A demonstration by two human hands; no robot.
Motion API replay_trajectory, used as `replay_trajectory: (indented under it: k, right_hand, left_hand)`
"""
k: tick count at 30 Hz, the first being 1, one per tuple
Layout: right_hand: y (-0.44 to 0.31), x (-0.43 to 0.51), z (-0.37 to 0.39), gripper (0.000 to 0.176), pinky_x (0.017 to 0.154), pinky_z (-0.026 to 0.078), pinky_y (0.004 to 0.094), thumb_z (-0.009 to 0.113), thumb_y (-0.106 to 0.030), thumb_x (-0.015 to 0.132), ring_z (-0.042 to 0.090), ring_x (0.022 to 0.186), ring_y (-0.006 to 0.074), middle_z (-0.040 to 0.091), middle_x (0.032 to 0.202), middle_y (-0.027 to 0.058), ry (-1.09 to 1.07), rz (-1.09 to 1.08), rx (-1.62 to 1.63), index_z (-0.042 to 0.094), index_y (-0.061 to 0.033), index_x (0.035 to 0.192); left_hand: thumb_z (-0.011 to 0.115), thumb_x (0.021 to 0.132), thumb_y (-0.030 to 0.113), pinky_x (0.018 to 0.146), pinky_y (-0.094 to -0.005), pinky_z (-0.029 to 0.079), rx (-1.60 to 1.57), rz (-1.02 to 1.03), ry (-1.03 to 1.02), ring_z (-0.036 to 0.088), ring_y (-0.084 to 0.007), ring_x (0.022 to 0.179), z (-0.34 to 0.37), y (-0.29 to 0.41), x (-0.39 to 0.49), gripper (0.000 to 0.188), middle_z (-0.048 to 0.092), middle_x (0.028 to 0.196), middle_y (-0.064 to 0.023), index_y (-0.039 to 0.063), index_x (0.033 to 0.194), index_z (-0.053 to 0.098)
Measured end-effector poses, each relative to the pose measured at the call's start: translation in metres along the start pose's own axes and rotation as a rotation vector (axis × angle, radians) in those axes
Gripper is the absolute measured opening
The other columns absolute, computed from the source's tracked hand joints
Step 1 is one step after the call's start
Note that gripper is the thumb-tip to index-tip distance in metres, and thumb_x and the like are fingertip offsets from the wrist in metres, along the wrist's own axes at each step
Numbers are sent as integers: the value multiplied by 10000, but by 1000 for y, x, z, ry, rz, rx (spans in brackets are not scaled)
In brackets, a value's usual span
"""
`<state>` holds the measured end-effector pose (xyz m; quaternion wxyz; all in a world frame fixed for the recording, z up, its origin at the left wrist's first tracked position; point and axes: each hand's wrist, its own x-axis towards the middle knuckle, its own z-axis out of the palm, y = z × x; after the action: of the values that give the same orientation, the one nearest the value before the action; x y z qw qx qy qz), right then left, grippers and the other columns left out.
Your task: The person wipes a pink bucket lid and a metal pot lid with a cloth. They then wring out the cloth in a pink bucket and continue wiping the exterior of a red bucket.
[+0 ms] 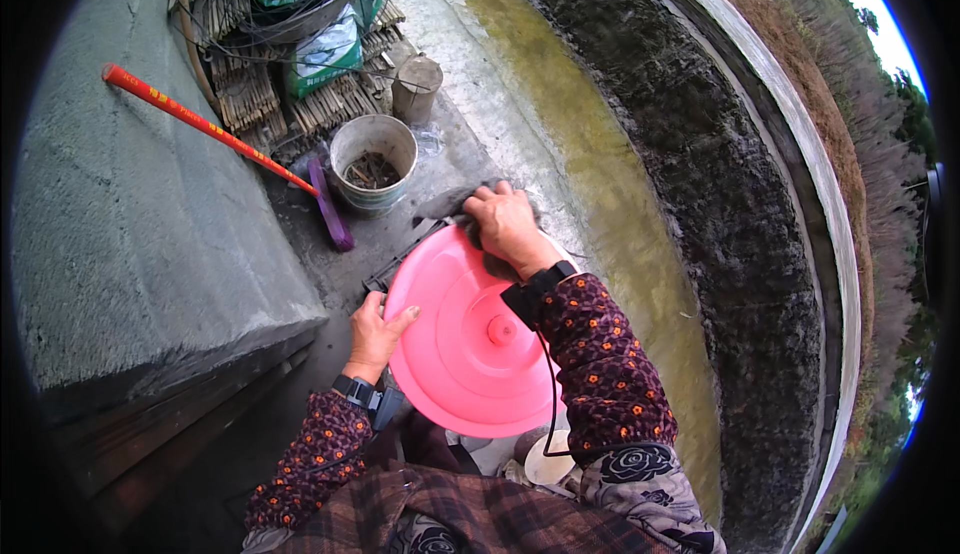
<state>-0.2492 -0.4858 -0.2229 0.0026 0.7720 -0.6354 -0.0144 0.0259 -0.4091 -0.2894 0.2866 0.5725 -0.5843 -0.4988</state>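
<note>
A round pink plastic lid (457, 336) with a central knob lies in front of me. My left hand (379, 332) grips its left edge, thumb on top and the other fingers partly hidden beneath. At the lid's far edge, my right hand (504, 227) is closed on a dark grey cloth (486, 252), which touches the rim. What lies under the lid is mostly hidden; a pale rim peeks out beyond its upper right edge. Dark bars of some rack or frame (386, 272) show past its upper left side.
A broom with a red handle (217, 132) leans on the concrete wall (150, 231). Beyond stand a bucket with debris (373, 160), a wooden stump (417, 88) and stacked sticks (247, 96) under bags and wire. A wet channel (637, 216) runs at right.
</note>
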Motion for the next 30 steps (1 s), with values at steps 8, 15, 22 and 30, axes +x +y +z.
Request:
replay_trajectory:
  k: [8, 15, 22, 30]
  right_hand:
    - [107, -171, 21, 154, 739, 502, 519, 560, -146, 830, 622, 925, 374, 678, 950, 93, -32, 459, -81, 699, -121, 891]
    - [95, -264, -25, 345, 897, 501, 465, 599, -33, 749, 621, 1020, 405, 665, 1057, 170, 446, 840, 340, 645, -25, 1091]
    - [33, -253, -87, 308, 879, 500, 416, 579, 49, 727, 617, 961, 376, 648, 986, 161, 635, 671, 390, 622, -3, 1028]
    - [-44, -123, -88, 345, 893, 502, 456, 654, -20, 733, 598, 1035, 373, 656, 1089, 132, 548, 279, 588, 655, -50, 1076]
  left_hand:
    - [885, 759, 304, 669, -367, 557, -82, -15, -4, 692, -224, 693, 5, -8, 1, 468, 705, 789, -176, -32, 945, 618]
    - [838, 859, 231, 710, -274, 523, -588, -233, 93, 634, -102, 787, 3, -34, -6, 344, 703, 921, -57, -8, 971, 617]
    - [830, 872, 199, 842, -269, 507, -715, -218, 67, 627, -108, 896, 32, -14, -39, 339, 698, 1024, -56, -1, 1070, 640]
    - [799, 897, 182, 854, -276, 529, -741, -201, -116, 656, -121, 915, 37, -1, -57, 349, 711, 1054, -63, -21, 1132, 639]
